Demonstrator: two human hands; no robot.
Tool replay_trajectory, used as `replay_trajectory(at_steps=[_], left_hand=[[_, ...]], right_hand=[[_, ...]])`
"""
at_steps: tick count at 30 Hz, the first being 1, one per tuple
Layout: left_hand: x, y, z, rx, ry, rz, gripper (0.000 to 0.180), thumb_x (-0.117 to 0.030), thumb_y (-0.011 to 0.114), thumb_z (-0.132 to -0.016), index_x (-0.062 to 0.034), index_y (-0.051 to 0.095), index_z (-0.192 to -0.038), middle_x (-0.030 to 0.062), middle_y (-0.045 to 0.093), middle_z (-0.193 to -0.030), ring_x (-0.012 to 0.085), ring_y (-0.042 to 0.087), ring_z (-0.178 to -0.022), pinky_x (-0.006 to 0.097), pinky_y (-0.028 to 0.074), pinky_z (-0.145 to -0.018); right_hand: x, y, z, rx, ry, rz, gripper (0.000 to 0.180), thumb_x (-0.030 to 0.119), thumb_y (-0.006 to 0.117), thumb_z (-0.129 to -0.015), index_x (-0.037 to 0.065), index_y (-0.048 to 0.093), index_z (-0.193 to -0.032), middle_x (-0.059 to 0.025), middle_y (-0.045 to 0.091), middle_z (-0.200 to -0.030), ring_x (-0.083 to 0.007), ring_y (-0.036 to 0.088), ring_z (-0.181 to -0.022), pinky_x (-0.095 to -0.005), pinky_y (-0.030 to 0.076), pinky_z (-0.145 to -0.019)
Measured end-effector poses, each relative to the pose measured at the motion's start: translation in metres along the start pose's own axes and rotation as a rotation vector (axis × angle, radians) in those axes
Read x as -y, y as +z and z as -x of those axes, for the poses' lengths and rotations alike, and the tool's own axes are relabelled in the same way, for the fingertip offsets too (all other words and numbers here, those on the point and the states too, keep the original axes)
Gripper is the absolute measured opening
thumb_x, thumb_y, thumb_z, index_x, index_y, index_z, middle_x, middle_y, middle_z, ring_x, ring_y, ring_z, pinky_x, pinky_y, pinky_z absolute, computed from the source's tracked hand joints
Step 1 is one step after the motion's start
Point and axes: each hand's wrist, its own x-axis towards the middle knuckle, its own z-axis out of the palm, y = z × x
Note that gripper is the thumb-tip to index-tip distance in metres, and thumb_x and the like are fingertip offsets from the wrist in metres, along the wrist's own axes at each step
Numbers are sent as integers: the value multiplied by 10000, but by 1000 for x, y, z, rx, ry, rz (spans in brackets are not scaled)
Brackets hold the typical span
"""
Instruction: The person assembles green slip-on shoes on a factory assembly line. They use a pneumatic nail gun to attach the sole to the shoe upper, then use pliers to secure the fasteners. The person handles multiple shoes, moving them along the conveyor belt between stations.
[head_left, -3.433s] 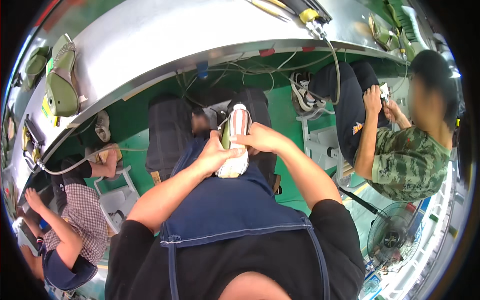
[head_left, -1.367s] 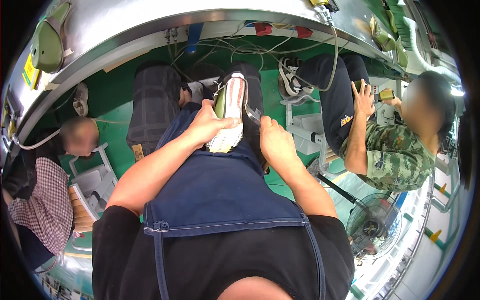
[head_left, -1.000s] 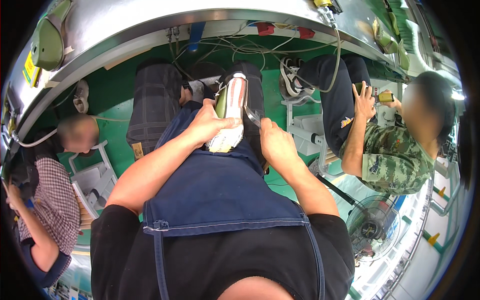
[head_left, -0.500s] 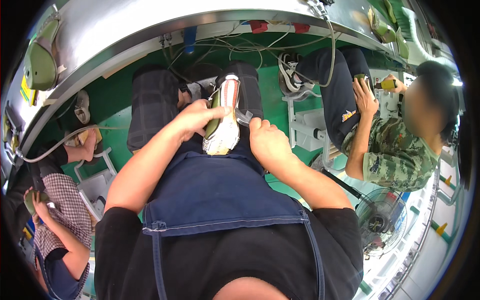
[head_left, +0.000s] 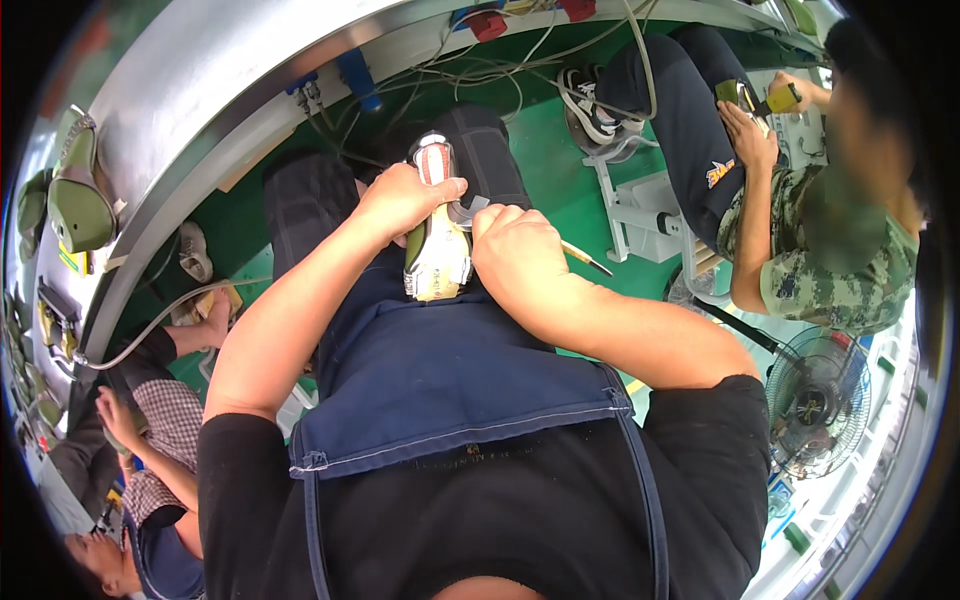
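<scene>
A half-made green shoe [head_left: 436,255] lies sole side up on my lap, its pale underside showing a reddish panel near the far end. My left hand [head_left: 402,200] grips it from the left, thumb laid across the underside. Beside its right edge, my right hand [head_left: 520,245] is closed in a fist. A slim wooden-looking stick tool [head_left: 582,256] with a dark tip sticks out from the right of that fist. On the other side, a grey curved strip [head_left: 466,212] shows between the fist and the shoe; whether it belongs to the tool is hidden.
A metal workbench [head_left: 210,75] curves across the front, with green shoe parts [head_left: 82,205] at its left. Cables [head_left: 490,65] hang beneath it. A co-worker in camouflage [head_left: 820,285] sits at right near a fan [head_left: 820,400]; another person [head_left: 165,440] sits at lower left.
My view has shifted. My left hand has moved further up the shoe, its thumb now across the underside. The right fist has turned, and the stick tool now shows beyond it.
</scene>
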Motion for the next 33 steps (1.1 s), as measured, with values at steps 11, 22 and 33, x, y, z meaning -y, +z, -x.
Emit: replay_trajectory(at_steps=[11, 22, 33], left_hand=[[8, 2, 1, -39, 64, 23, 577, -495, 784, -895, 77, 772, -971, 189, 772, -868, 259, 768, -695, 384, 636, -575], [10, 0, 2, -8, 67, -38, 506, -440, 771, -905, 36, 754, -1073, 169, 774, -940, 247, 777, -780, 383, 641, -609], [28, 5, -1, -66, 203, -106, 452, -382, 779, -893, 14, 741, -1109, 160, 776, -1007, 248, 771, -918, 387, 610, -833]], right_hand=[[-65, -24, 0, 297, -167, -697, 222, 56, 570, -956, -75, 579, -1135, -294, 715, -979, -446, 721, -957, -502, 585, -848], [-33, 40, -34, -224, -107, -831, 793, 43, 529, -974, 210, 216, -1683, -218, 644, -899, -445, 674, -777, -549, 561, -704], [-27, 61, -31, -220, -107, -859, 782, 47, 550, -961, 170, 247, -1672, -198, 647, -862, -438, 673, -736, -557, 558, -682]])
